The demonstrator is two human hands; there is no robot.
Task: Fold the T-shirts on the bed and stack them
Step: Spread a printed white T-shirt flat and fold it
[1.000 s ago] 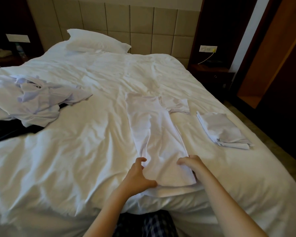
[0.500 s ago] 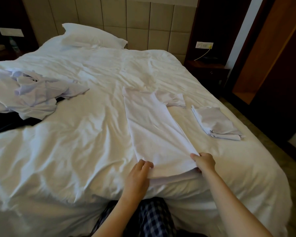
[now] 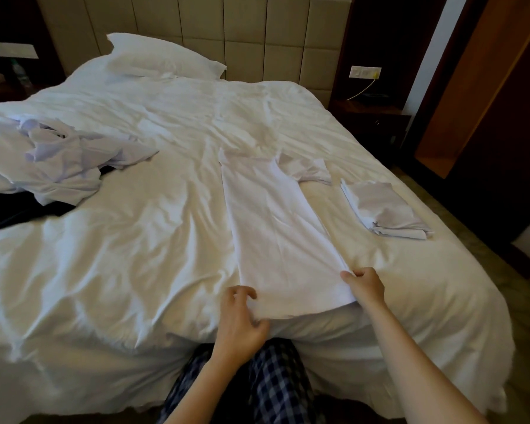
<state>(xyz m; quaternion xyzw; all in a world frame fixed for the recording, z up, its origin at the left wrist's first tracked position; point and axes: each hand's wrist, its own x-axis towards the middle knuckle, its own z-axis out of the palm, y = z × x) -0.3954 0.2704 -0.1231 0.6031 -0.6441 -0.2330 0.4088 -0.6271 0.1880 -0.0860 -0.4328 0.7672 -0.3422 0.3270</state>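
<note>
Checked trousers point(image 3: 273, 381) fill the nearest edge, and just beyond them both hands are on the job. The left hand point(image 3: 242, 316) has its fingers curled onto the near left corner of the hem, pinching cloth as far as the blur allows. The right hand point(image 3: 364, 286) grips the near right corner, fingers wrapped round the edge.

Between them runs the white T-shirt point(image 3: 276, 228), lying flat on the bed point(image 3: 104, 270) as a long narrow strip. It is folded lengthwise, with one sleeve poking out at the far right. I judge the next fold takes the hem up toward the collar.

To the right, near but apart, sits the folded stack point(image 3: 383, 209), so some of the work is done. Far left, the heap of unfolded shirts point(image 3: 52, 166) sprawls over a dark garment point(image 3: 13, 212), so plenty remains.

No basket or box is in view; the bed carries everything. A pillow point(image 3: 162, 56) lies at the far end.
</note>
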